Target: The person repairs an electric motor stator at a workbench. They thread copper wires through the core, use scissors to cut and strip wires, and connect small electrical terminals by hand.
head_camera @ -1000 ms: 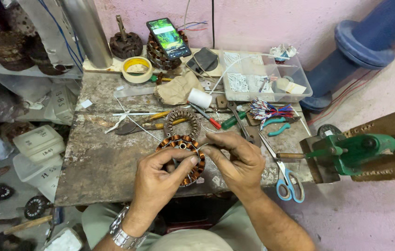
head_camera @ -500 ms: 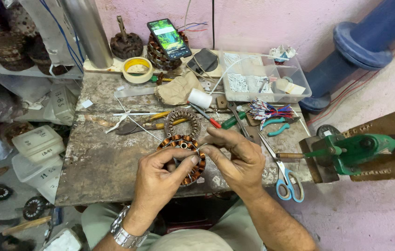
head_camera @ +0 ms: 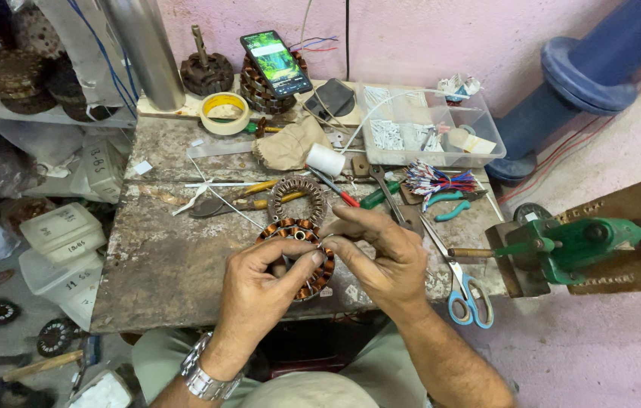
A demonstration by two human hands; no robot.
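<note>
Stone-topped bench (head_camera: pixel 169 264), pretty cluttered. One copper-wound stator (head_camera: pixel 299 253) sits near its front edge, left hand (head_camera: pixel 260 291) gripping it, thumb on top; right hand (head_camera: pixel 381 253) pinches at its rim. One bare winding ring (head_camera: pixel 298 198) just behind, one blue-handled scissors (head_camera: pixel 465 291) at the right edge.

both hands hold a copper-wound stator (head_camera: pixel 299 253) over the worn workbench (head_camera: pixel 162 264): the left hand (head_camera: pixel 260 291) grips its lower edge, and the right hand (head_camera: pixel 381 253) pinches at its right side. scissors with blue handles (head_camera: pixel 462 291) lie just beside the right hand, and an empty stator ring (head_camera: pixel 298 198) lies behind the held stator.
</note>
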